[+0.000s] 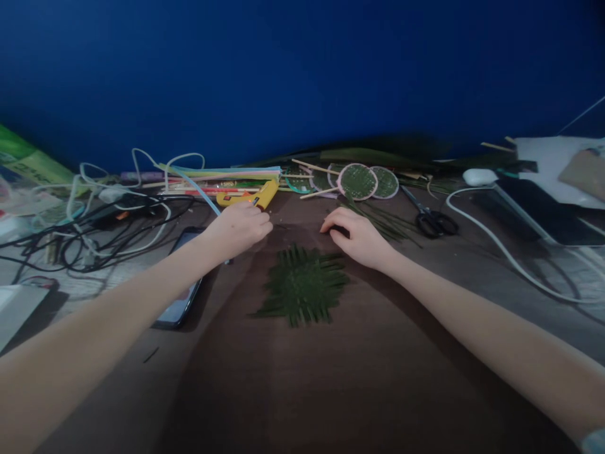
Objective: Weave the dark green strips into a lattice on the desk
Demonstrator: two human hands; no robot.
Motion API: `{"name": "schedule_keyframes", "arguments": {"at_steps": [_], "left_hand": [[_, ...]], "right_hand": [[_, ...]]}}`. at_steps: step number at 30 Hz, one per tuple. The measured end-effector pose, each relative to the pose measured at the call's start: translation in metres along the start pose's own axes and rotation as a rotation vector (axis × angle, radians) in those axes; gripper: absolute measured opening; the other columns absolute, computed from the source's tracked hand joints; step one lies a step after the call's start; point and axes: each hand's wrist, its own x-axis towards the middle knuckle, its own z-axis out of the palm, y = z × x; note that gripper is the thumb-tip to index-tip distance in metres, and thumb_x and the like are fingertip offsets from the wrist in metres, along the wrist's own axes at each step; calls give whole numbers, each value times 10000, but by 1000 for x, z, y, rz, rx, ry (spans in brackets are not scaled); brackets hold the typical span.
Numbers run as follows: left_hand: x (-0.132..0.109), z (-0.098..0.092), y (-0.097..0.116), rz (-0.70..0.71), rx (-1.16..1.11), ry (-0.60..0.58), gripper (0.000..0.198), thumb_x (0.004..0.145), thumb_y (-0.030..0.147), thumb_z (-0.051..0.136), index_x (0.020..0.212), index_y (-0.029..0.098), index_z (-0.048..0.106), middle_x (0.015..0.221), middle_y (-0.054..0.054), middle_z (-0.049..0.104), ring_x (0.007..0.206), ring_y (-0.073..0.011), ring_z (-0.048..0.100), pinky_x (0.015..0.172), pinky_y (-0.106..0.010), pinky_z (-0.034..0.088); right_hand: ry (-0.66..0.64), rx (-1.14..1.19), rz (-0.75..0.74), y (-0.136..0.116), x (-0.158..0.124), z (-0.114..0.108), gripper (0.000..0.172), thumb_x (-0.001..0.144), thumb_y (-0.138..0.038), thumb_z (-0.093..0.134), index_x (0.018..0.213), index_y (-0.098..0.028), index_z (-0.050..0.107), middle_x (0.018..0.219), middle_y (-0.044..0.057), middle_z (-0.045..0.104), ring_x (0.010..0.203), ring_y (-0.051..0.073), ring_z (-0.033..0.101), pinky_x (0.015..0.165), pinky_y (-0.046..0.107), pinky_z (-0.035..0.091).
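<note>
On table (293, 391) — woven mat (305, 284), pointing four ways.

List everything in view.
woven leaf piece: 1, green, centre
woven rounds: at least 4, green, back centre
leaf strips: several, green, centre right
glue gun: 1, yellow, back left
long strips: several, mixed colours, back left
scissors: 1 pair, black, right
phone: 1, dark, left
cables: several, black and white, both sides
flat device: 1, dark, right
small case: 1, white, right
unclear item: 1, white, far right
packet: 1, green, far left
box: 1, white, left edge
table: 1, brown, beneath
wall: 1, blue, back
left hand: 1, bare, left
right hand: 1, bare, right
</note>
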Motion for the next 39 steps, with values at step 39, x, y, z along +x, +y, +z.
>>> {"name": "schedule_keyframes", "arguments": {"at_steps": [39], "left_hand": [[21,-5,35,-511,-527,-148,40,753,204,583,752,165,592,784,-15,618,769,-172,582,656,-278,410]], "right_hand": [[-34,-2,-10,1,2,0,147,758,-88,473,779,-195,571,869,55,585,884,186,549,824,352,419]]}}
